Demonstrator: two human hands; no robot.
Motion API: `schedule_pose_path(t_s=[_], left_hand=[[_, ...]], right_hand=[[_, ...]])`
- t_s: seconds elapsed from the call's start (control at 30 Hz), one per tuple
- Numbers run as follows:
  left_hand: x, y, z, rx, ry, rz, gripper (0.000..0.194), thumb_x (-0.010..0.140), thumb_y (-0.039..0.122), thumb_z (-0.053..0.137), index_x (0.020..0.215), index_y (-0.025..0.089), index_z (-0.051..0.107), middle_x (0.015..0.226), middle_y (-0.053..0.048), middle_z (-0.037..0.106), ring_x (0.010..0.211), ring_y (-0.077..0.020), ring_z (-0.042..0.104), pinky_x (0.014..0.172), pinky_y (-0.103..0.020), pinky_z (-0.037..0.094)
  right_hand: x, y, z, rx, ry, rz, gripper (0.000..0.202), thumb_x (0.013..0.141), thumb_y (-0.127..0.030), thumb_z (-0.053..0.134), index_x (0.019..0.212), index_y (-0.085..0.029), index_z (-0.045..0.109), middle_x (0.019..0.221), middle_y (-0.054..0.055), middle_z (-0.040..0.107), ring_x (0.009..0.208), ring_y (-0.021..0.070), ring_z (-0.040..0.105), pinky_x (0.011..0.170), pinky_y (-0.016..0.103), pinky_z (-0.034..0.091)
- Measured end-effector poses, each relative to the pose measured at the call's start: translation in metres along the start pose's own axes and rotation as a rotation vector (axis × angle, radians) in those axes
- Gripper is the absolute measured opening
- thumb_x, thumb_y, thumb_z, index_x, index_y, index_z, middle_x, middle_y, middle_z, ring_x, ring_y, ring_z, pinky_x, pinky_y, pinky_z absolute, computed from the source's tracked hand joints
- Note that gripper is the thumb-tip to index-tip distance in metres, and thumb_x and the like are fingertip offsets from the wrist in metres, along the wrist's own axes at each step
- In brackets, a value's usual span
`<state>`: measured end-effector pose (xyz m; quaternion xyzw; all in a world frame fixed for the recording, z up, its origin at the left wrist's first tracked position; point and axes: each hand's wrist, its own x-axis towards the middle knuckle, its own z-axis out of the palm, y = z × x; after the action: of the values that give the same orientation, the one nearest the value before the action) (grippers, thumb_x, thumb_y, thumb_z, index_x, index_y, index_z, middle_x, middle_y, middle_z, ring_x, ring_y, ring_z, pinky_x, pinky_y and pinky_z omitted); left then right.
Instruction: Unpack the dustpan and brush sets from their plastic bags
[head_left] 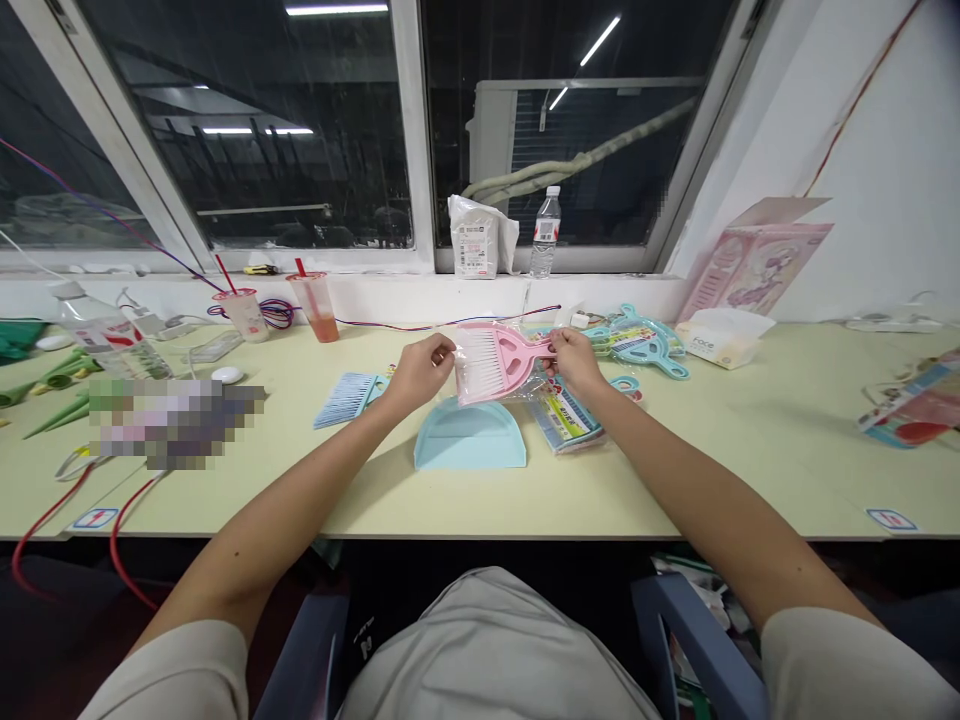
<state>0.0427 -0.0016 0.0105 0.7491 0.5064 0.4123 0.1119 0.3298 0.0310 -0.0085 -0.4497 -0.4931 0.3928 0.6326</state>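
A packing or assembly workroom is shown, not a home. A long pale-green workbench (675,490) is set against a row of large windows (247,130), through which darkness and reflected strip lights are seen. Identical goods are laid out in numbers: packaged blue brush sets (637,345) at 1 o'clock, printed packets (566,420) just right of centre, and a pink product carton (757,262) at 2 o'clock. Cables (45,520) are trailed over the bench edge at 8 o'clock, and drink cups (315,305) are stood at 11 o'clock.
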Motion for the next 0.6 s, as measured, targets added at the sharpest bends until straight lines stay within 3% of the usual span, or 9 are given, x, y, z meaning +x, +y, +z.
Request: schedule_pose_path(t_s=[0.1,0.27,0.4,0.6], left_hand=[[-0.003,0.003,0.005,-0.097,0.021,-0.092,0.008,0.083,0.022,0.063,0.091,0.02,0.064,0.085,-0.005,0.072,0.069,-0.0169,0.067,0.063,-0.027,0.05],[0.003,-0.001,0.001,-0.372,-0.05,-0.291,0.02,0.08,0.028,0.071,0.094,0.019,0.061,0.075,-0.003,0.07,0.044,-0.0124,0.058,0.04,-0.025,0.03],[0.005,-0.003,-0.003,-0.55,-0.08,-0.437,0.033,0.071,0.03,0.083,0.092,0.016,0.062,0.06,-0.001,0.062,0.04,-0.0108,0.051,0.039,-0.024,0.022],[0.01,-0.016,-0.009,-0.718,-0.15,-0.459,0.023,0.071,0.029,0.083,0.073,0.013,0.067,0.048,0.002,0.047,0.04,-0.0057,0.037,0.04,-0.023,0.018]], right_hand=[[-0.001,0.001,0.002,0.003,0.001,0.003,0.026,0.095,-0.036,0.062,0.075,-0.022,0.051,0.06,-0.005,0.049,0.042,0.0108,0.051,0.035,0.021,0.036],[-0.003,0.004,0.005,0.037,-0.035,-0.012,0.027,0.095,-0.036,0.061,0.075,-0.022,0.052,0.06,-0.005,0.049,0.042,0.0104,0.051,0.035,0.022,0.037],[-0.006,0.005,0.007,0.08,-0.073,-0.035,0.026,0.096,-0.038,0.061,0.076,-0.021,0.054,0.06,-0.005,0.05,0.043,0.0111,0.052,0.036,0.022,0.038],[-0.014,-0.011,0.015,0.2,-0.134,0.038,0.035,0.092,-0.054,0.067,0.083,-0.021,0.057,0.068,-0.003,0.058,0.052,0.0097,0.057,0.044,0.02,0.042]])
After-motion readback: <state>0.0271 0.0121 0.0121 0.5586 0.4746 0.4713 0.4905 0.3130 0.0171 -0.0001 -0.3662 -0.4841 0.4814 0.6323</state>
